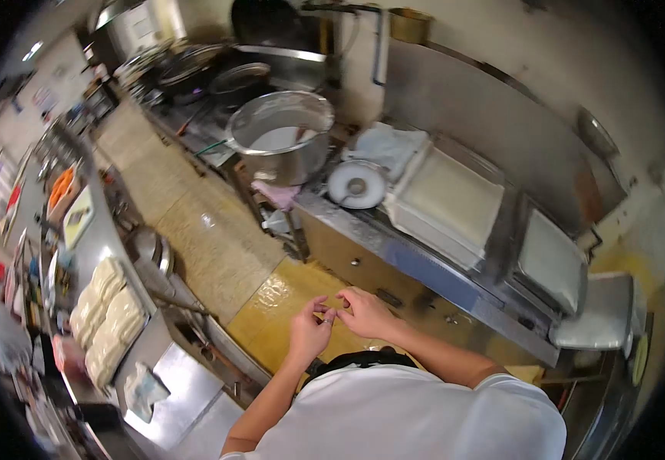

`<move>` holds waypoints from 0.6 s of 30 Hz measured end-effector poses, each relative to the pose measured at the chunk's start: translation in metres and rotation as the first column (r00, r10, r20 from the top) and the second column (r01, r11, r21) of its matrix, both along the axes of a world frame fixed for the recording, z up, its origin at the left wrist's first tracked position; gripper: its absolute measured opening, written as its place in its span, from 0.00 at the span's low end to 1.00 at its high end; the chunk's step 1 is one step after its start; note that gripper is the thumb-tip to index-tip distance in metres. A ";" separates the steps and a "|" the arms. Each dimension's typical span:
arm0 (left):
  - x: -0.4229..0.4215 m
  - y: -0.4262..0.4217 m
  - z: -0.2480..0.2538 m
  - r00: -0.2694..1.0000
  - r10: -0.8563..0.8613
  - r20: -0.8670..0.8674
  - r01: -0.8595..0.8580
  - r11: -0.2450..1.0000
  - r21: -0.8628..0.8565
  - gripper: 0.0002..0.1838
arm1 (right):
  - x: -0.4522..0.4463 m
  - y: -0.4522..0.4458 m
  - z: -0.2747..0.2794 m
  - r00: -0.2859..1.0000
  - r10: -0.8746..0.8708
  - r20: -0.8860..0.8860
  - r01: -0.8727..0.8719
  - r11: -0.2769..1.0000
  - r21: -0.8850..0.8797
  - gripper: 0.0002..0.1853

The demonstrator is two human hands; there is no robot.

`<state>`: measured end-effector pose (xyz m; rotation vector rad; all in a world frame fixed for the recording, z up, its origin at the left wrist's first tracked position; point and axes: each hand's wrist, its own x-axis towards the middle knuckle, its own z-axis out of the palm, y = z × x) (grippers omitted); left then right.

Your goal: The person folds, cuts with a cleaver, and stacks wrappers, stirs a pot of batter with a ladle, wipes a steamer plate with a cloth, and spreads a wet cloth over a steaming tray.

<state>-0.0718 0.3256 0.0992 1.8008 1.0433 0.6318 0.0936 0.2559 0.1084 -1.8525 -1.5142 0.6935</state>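
Both hands are held close together in front of my waist, above the wet yellow floor. My left hand (313, 331) has its fingers loosely bent and apart, with nothing visible in it. Beside it, my right hand (365, 314) also has loosely curled fingers, and I see nothing in it. The fingertips of the two hands are almost touching. Nearest to the right hand is the metal counter (432, 268) along the wall. On it lie a large white rectangular tray (398, 218) with pale contents and a round white lid (345, 184) with a knob.
A big metal pot (286, 167) with white contents stands by the stove. A white cloth (386, 147) lies behind the lid. Wrapped trays (553, 261) sit further right. On the left counter (187, 391) are several pale bagged blocks (110, 322) and a cutting board (79, 217).
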 end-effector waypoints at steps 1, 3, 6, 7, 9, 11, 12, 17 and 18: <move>0.017 -0.008 0.000 0.999 -0.045 -0.011 0.045 0.999 0.006 0.19 | 0.014 -0.015 0.000 0.999 -0.035 -0.005 0.034 0.999 -0.013 0.20; 0.049 -0.028 -0.006 0.992 -0.123 0.003 0.123 0.991 -0.042 0.19 | 0.040 -0.044 -0.002 0.993 -0.118 -0.013 0.118 0.993 0.000 0.20; 0.095 -0.060 -0.008 0.974 -0.227 -0.017 0.224 0.971 -0.086 0.20 | 0.079 -0.088 -0.012 0.977 -0.209 -0.031 0.209 0.978 0.002 0.20; 0.110 -0.071 -0.008 0.965 -0.259 -0.030 0.255 0.962 -0.099 0.20 | 0.091 -0.103 -0.017 0.971 -0.234 -0.036 0.234 0.972 -0.002 0.19; 0.140 -0.091 -0.008 0.945 -0.321 -0.070 0.319 0.947 -0.040 0.20 | 0.112 -0.131 -0.023 0.955 -0.294 -0.032 0.294 0.956 0.017 0.19; 0.168 -0.112 -0.008 0.925 -0.369 -0.095 0.369 0.929 -0.014 0.20 | 0.135 -0.157 -0.029 0.942 -0.334 -0.030 0.335 0.942 0.031 0.18; 0.182 -0.122 -0.008 0.915 -0.390 -0.101 0.391 0.920 -0.019 0.20 | 0.147 -0.171 -0.031 0.937 -0.348 -0.032 0.349 0.937 0.035 0.18; 0.247 -0.166 -0.010 0.851 -0.519 -0.080 0.515 0.855 -0.070 0.19 | 0.199 -0.231 -0.025 0.895 -0.441 -0.067 0.441 0.897 -0.017 0.18; 0.259 -0.172 -0.007 0.834 -0.542 -0.102 0.538 0.840 -0.066 0.20 | 0.206 -0.241 -0.027 0.887 -0.459 -0.050 0.459 0.888 -0.010 0.18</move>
